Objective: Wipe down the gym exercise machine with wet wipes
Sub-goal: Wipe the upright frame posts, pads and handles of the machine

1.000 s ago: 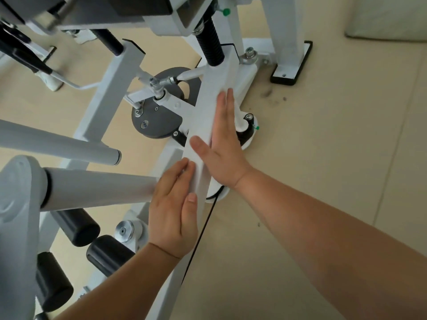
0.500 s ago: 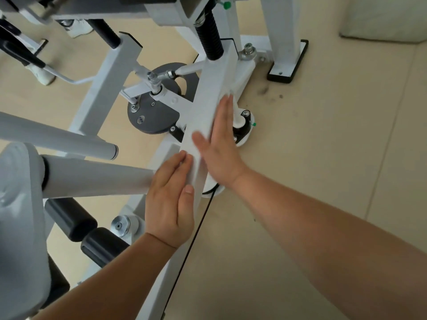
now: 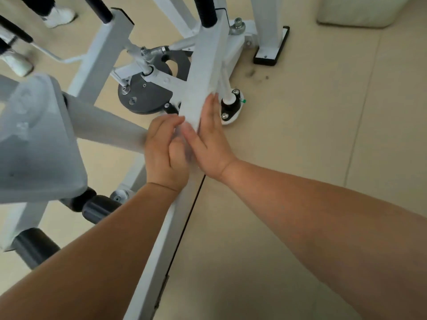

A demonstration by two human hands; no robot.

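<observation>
Two hands: we have both on the white bar [image 3: 208, 54] of the gym machine [image 3: 99, 56], one on each side, and they touch each other.
Wet wipe [image 3: 196, 105]: it is white like the bar. It lies along the bar, from between our fingers to on past the right fingertips.
Left hand [image 3: 165, 153]: its fingers [image 3: 169, 124] are bent and pinch the low end of the wet wipe, with the thumb beside the bar. This part is blurry.
Right hand [image 3: 209, 144]: its fingers [image 3: 211, 109] are straight and close together, pressed flat on the right side of the bar.
Grey round plate [image 3: 143, 98]: low by the tan floor [image 3: 312, 146], just past the left fingers.
Grey tube [image 3: 104, 125]: its end is just left of the left fingers.
Black rollers [image 3: 99, 210]: well back from the left fingers, left of our left arm.
Black foot pad [image 3: 271, 53]: on the floor, far past the right fingertips.
White shoes [image 3: 59, 17]: another person's, far up and left of our fingers.
Black cable [image 3: 184, 232]: runs along the bar, back from the right fingers.
</observation>
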